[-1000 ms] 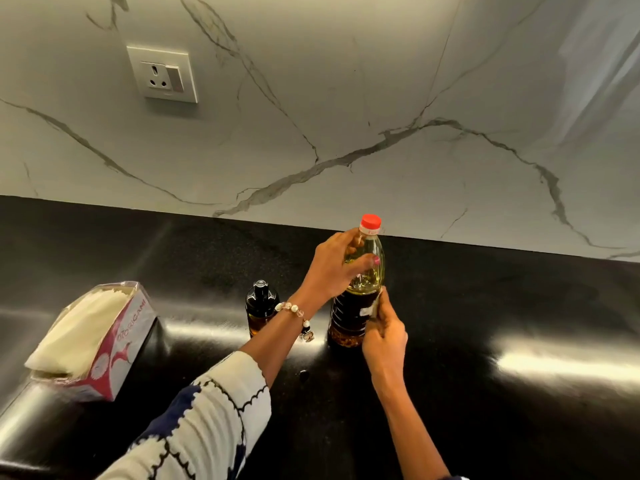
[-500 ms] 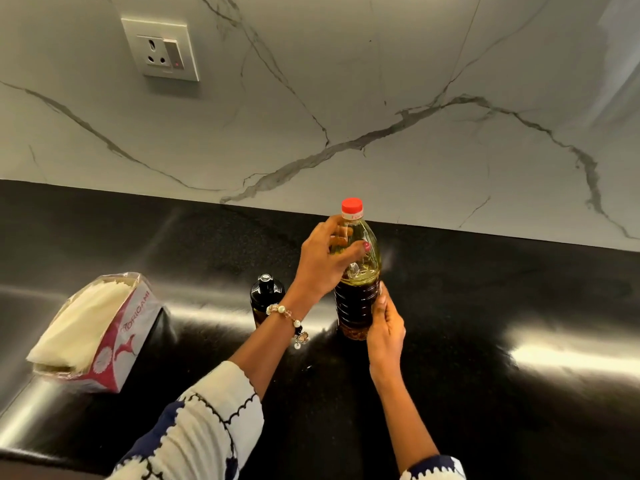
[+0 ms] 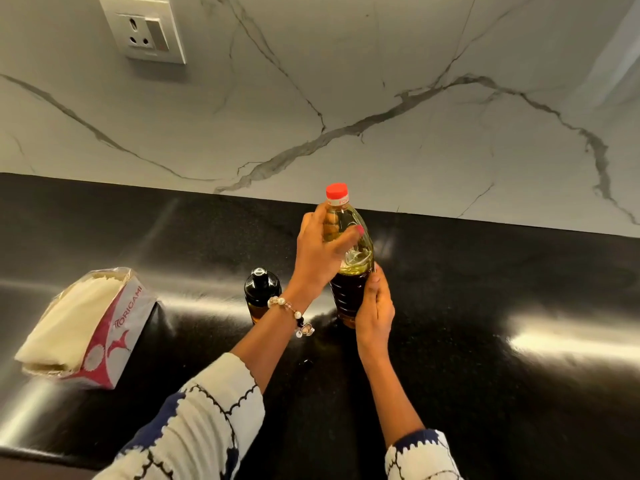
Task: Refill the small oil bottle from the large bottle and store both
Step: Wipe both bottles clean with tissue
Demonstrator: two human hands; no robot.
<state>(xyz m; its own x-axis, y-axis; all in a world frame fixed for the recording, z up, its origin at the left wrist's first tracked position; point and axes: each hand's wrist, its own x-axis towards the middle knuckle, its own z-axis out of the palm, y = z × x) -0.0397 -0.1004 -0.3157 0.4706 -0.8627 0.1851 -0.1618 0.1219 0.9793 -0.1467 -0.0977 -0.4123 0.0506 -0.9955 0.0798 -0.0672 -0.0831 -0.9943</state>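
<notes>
Head view: the large oil bottle point(image 3: 349, 271) stands upright at frame centre on the black counter point(image 3: 519, 289), red cap point(image 3: 336, 191) on. The left hand point(image 3: 320, 254) wraps its shoulder just below the cap; the right hand point(image 3: 375, 313) clasps its lower body. The small dark oil bottle point(image 3: 261, 292), capped, stands just left, nearer the left hand.

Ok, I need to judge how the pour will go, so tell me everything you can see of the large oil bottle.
The large oil bottle is clear plastic with a red screw cap, still on, and stands upright on the black countertop near the marble wall. It holds yellow oil; its ribbed lower body looks dark against the counter. The left hand grips its shoulder below the neck, and the right hand holds its lower side. The small dark bottle stands apart to its left.
</notes>
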